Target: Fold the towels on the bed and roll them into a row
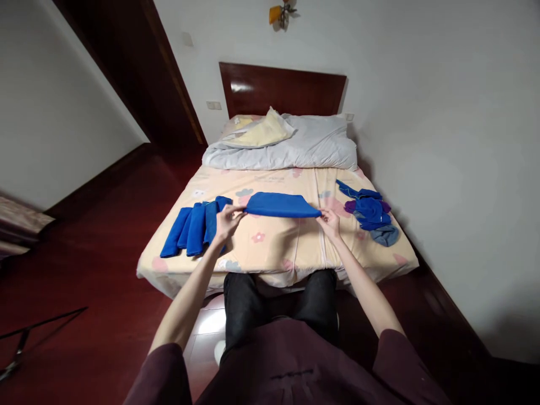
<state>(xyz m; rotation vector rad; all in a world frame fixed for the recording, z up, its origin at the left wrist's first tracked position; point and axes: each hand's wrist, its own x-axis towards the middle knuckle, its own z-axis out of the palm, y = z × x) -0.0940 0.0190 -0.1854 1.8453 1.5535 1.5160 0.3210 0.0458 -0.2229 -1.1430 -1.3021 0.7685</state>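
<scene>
A blue cloth (pixel 280 205), folded into a wide strip, is stretched between my two hands just over the bed. My left hand (pixel 228 221) pinches its left corner, and my right hand (pixel 329 221) pinches the right one. Close to my left hand several folded blue cloths (pixel 194 229) lie side by side, partly overlapping; my hand hides part of the rightmost. Beyond my right hand, on the right of the bed, is a loose crumpled pile of cloths (pixel 371 212) in blue, purple and grey-blue.
The bed (pixel 253 256) has a cream patterned sheet. A grey quilt (pixel 320 140) and a pale yellow pillow or cloth (pixel 264 132) lie near the dark wooden headboard (pixel 282 87). My legs are at the bed's front edge; a wall (pixel 464 140) stands to the right.
</scene>
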